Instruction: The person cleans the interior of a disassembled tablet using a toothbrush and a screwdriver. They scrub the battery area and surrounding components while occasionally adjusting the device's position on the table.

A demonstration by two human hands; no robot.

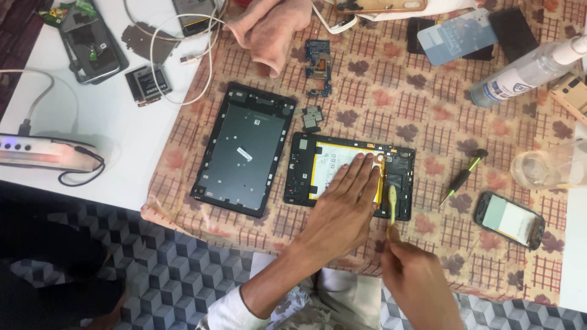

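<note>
Black opened tablet body (350, 176) lay long axis left-to-right on the checked tablecloth (391, 110), its white-and-yellow battery (333, 165) directly under the left hand (345, 205), which pressed flat, fingers together and extended away from the person. Pale plastic pry tool (392, 201) stood just right of those fingers, at the battery's right edge, pinched upright by the closed right hand (416, 275).

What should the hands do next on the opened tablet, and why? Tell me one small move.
Probably keep the left hand flat on the white battery and draw the toothbrush in the right hand along the tablet frame edge: its head already sits beside the battery, and the frame lies loose on the cloth.
</note>
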